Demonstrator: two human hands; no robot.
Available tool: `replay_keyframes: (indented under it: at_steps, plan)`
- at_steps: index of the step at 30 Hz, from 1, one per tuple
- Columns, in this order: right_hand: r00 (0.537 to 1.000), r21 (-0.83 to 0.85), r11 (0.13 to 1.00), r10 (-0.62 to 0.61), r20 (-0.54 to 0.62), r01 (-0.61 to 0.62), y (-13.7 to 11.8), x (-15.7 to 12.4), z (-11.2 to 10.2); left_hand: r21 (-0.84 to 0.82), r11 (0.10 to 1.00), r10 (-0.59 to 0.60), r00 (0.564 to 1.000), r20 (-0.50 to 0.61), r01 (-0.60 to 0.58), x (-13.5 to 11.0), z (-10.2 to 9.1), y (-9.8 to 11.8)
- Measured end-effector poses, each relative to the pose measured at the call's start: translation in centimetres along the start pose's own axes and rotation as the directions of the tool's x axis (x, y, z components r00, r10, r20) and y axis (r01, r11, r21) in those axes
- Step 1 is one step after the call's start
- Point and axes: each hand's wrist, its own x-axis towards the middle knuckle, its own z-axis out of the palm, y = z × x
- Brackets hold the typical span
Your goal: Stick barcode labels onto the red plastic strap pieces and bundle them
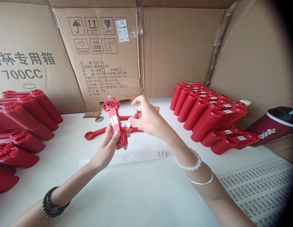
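My left hand [110, 142] is closed around a few red plastic ring-ended holders [115, 115], held fanned apart above the table. The upright one carries a white label on its flat middle. Close by, my right hand [146, 118] has thumb and forefinger pinched at a small barcode label [128, 123] on a slanting red holder; I cannot tell whether the label is fully stuck down. Its other fingers are curled above. Behind my hands, a loose red holder [95, 133] lies on the white table, with others partly hidden by my hands.
Stacks of red holders stand at left [30, 113] and right [205, 116]. A translucent label strip [137, 156] lies in front of my hands. Barcode label sheets [257, 189] cover the lower right, near a dark red cup [274, 126]. Cardboard box walls [179, 50] enclose the back.
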Motion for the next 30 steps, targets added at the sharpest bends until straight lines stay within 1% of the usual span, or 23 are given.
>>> replay_keyframes:
  at_steps: [4, 6, 8, 10, 13, 16, 19, 21, 23, 24, 25, 27, 29, 30]
  plan:
    - [1.0, -0.025, 1.0, -0.005, -0.006, 0.005, 0.1, 0.1, 0.1, 0.004, 1.0, 0.006, 1.0, -0.004, -0.006, 0.0, -0.1, -0.1]
    - [0.999, -0.06, 0.997, -0.04, -0.019, 0.039, 0.0, 0.1, 0.4, 0.004, 1.0, 0.011, 1.0, -0.005, -0.011, 0.0, 0.0, 0.0]
    - [0.995, -0.136, 0.987, -0.09, -0.046, 0.083, -0.2, 0.1, 0.8, 0.003, 1.0, 0.024, 1.0, -0.007, -0.024, 0.0, 0.1, 0.1]
    - [0.984, -0.263, 0.959, -0.142, -0.105, 0.11, -0.5, 0.0, 1.4, 0.011, 0.999, 0.046, 0.999, -0.011, -0.046, 0.0, 0.1, 0.2]
    - [0.963, -0.428, 0.898, -0.197, -0.181, 0.103, -1.0, -0.4, 2.3, 0.029, 0.996, 0.079, 0.997, -0.01, -0.078, 0.1, -0.2, 0.3]
    - [0.948, -0.488, 0.87, -0.208, -0.241, 0.067, -1.0, -0.6, 2.8, 0.04, 0.993, 0.107, 0.994, -0.009, -0.107, 0.2, -0.5, 0.1]
    - [0.913, -0.525, 0.851, -0.199, -0.357, -0.02, -0.3, -0.1, 2.0, 0.051, 0.993, 0.11, 0.994, -0.009, -0.109, 0.3, -0.6, -0.4]
    - [0.879, -0.547, 0.835, -0.211, -0.428, -0.066, 0.5, 0.4, 0.6, 0.049, 0.994, 0.1, 0.995, -0.008, -0.1, 0.4, -0.4, -0.9]
    - [0.854, -0.567, 0.82, -0.243, -0.46, -0.072, 1.5, 0.7, -1.1, 0.04, 0.997, 0.064, 0.998, -0.004, -0.064, 0.4, 0.0, -1.7]
    - [0.856, -0.575, 0.816, -0.257, -0.448, -0.056, 2.1, 0.7, -1.9, 0.033, 0.999, 0.038, 0.999, 0.003, -0.038, 0.4, 0.1, -2.1]
    - [0.871, -0.577, 0.816, -0.263, -0.416, -0.029, 2.7, 0.5, -2.6, 0.025, 1.0, 0.012, 1.0, 0.014, -0.013, 0.3, 0.3, -2.6]
    - [0.919, -0.55, 0.834, -0.25, -0.306, 0.044, 4.2, -0.2, -3.6, 0.016, 1.0, -0.024, 0.999, 0.047, 0.023, 0.2, 0.5, -3.4]
    - [0.961, -0.461, 0.883, -0.199, -0.191, 0.091, 5.6, -1.3, -3.6, 0.021, 0.999, -0.037, 0.996, 0.078, 0.036, 0.0, 0.8, -4.1]
    - [0.976, -0.395, 0.914, -0.159, -0.148, 0.089, 6.3, -1.9, -3.3, 0.027, 0.999, -0.04, 0.995, 0.089, 0.038, 0.0, 0.9, -4.3]
